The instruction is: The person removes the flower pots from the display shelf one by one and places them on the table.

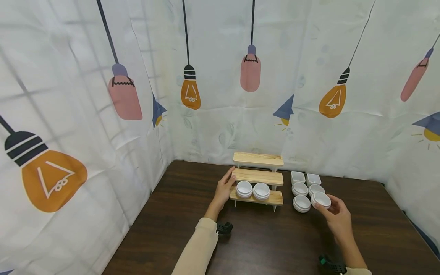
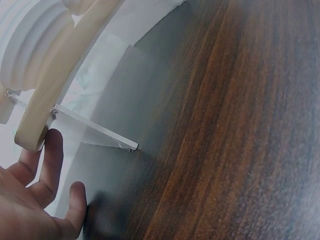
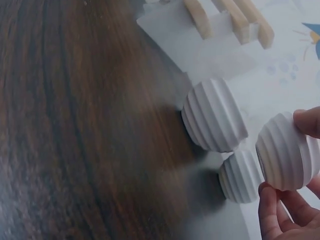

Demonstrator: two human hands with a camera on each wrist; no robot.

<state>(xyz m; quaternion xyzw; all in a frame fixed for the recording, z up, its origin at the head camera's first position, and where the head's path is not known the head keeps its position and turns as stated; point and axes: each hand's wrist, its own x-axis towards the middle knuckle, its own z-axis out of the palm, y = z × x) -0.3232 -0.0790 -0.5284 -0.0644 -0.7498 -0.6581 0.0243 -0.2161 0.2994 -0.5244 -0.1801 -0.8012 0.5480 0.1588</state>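
A three-tier wooden display shelf (image 1: 258,176) with thin light legs stands toward the back of the table. Its left end is held by my left hand (image 1: 223,190), and in the left wrist view fingertips (image 2: 53,137) press a board's end. Two ribbed white bowls, one at the left (image 1: 244,189) and one at the right (image 1: 261,191), sit on the lowest tier. My right hand (image 1: 340,218) pinches another ribbed white bowl (image 3: 285,152) between thumb and fingers, over the group right of the shelf. Beside it in the right wrist view are two more ribbed bowls (image 3: 215,115).
Round white bowls (image 1: 301,204) and two square white dishes (image 1: 297,177) stand grouped on the dark wooden table (image 1: 268,236), right of the shelf. A pale curtain (image 1: 220,130) with printed lamps hangs behind and along the left side.
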